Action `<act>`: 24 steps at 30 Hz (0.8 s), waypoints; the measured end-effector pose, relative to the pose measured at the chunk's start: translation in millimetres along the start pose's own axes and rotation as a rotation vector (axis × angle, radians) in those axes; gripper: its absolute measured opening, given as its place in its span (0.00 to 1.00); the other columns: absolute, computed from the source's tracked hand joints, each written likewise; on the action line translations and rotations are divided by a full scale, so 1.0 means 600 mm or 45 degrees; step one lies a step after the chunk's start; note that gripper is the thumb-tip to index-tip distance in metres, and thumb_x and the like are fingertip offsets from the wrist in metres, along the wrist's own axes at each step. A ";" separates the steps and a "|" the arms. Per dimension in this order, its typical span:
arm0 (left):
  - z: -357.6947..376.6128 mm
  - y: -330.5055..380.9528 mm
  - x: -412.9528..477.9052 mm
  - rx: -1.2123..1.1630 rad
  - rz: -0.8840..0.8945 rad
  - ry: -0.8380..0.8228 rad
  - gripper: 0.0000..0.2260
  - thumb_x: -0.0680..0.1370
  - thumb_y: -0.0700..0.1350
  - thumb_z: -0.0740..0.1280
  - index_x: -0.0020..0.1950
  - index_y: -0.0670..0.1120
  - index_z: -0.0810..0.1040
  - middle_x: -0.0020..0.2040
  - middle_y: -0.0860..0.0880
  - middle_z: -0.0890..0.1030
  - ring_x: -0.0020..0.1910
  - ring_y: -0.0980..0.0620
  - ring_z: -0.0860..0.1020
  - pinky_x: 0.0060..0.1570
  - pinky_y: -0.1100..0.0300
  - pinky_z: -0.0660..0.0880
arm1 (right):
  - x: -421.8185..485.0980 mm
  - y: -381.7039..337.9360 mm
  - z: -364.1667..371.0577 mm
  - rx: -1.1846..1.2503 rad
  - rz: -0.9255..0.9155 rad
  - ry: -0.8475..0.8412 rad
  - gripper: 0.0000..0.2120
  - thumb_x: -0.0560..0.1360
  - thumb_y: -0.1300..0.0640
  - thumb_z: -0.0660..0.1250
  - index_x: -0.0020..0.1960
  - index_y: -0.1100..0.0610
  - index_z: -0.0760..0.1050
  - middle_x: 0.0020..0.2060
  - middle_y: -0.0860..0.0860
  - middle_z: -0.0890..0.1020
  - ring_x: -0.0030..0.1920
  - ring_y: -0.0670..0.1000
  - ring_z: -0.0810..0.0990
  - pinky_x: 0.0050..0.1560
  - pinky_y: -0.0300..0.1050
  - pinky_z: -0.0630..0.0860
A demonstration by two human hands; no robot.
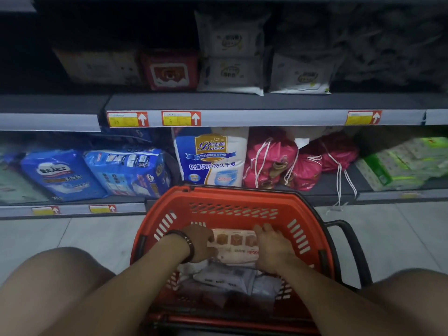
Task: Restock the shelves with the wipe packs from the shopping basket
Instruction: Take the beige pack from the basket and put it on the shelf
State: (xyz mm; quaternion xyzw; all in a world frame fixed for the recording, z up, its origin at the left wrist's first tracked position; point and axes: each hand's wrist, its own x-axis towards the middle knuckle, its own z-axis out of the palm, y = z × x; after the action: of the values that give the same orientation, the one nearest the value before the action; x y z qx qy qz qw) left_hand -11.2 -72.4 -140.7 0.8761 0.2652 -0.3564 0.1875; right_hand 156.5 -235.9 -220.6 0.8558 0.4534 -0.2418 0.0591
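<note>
Both hands down inside the red shopping basket (232, 207), which sits on the tiled floor (72, 236) right in front of the shelving, between the person's bare knees. Left hand (200, 243), dark bracelet (188, 243) on the wrist, grips the left end of a pale wipe pack (235, 246) with brown bear pictures on it. Right hand (272, 248) presses on the pack's right end, fingers spread over the edge. So the pack is clamped between the two hands, lying flat at the far side of the basket, on top of the load. More packs (232, 280), greyish white, lie under and nearer than it; count unclear, basket bottom is dark. Black basket handle (349, 241) folded out to the right.

Upper shelf (242, 103): white wipe packs (230, 73) stacked two high in the middle, another white pack (300, 75) just right of them, a red pack (169, 71) to their left, and a beige pack (97, 66) further left, possibly the same bear kind, too dim to say. Yellow-red price tags (180, 118) on the shelf rail.

Lower shelf: blue diaper bags (97, 173) at left, a white-blue Baileen pack (211, 158) just beyond the basket, pink drawstring bags (286, 161) right of that, green packs (400, 161) far right.
</note>
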 end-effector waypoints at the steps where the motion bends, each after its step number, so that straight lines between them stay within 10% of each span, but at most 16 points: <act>1: -0.003 -0.005 -0.001 -0.032 -0.021 0.020 0.27 0.84 0.61 0.60 0.79 0.49 0.69 0.80 0.46 0.69 0.76 0.43 0.70 0.72 0.52 0.68 | 0.000 0.001 -0.008 0.012 -0.031 0.028 0.37 0.68 0.54 0.79 0.72 0.49 0.65 0.68 0.52 0.70 0.65 0.60 0.74 0.62 0.55 0.79; 10: -0.009 -0.071 -0.028 -1.437 -0.309 0.220 0.33 0.74 0.75 0.62 0.69 0.54 0.72 0.62 0.43 0.81 0.53 0.39 0.84 0.46 0.47 0.82 | -0.046 -0.014 -0.110 0.272 -0.270 0.406 0.33 0.63 0.48 0.79 0.63 0.44 0.68 0.56 0.43 0.66 0.60 0.51 0.73 0.58 0.50 0.77; 15: -0.027 -0.060 -0.062 -2.173 -0.081 0.513 0.35 0.66 0.75 0.72 0.64 0.55 0.80 0.56 0.44 0.88 0.53 0.38 0.87 0.43 0.42 0.84 | -0.080 -0.063 -0.169 0.251 -0.497 0.725 0.35 0.64 0.50 0.81 0.68 0.47 0.70 0.58 0.43 0.67 0.60 0.47 0.71 0.56 0.47 0.80; 19: -0.043 -0.075 -0.089 -2.524 0.038 0.815 0.24 0.71 0.57 0.80 0.64 0.53 0.81 0.54 0.42 0.88 0.52 0.36 0.87 0.51 0.31 0.82 | -0.094 -0.106 -0.191 0.245 -0.684 1.049 0.41 0.64 0.65 0.80 0.74 0.53 0.70 0.67 0.53 0.70 0.68 0.57 0.74 0.53 0.56 0.85; 24: -0.077 -0.110 -0.136 -2.714 0.276 0.979 0.23 0.73 0.44 0.78 0.67 0.49 0.79 0.56 0.39 0.87 0.54 0.35 0.86 0.58 0.32 0.80 | -0.127 -0.121 -0.238 0.729 -0.486 0.931 0.56 0.63 0.51 0.86 0.81 0.37 0.57 0.75 0.36 0.57 0.72 0.43 0.65 0.76 0.50 0.69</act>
State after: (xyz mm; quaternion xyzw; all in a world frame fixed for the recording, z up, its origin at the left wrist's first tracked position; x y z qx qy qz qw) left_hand -75.8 -23.7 -59.6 0.3401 0.3960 0.3609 0.7728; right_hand 113.7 -205.1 -51.2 0.7682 0.5085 -0.0472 -0.3861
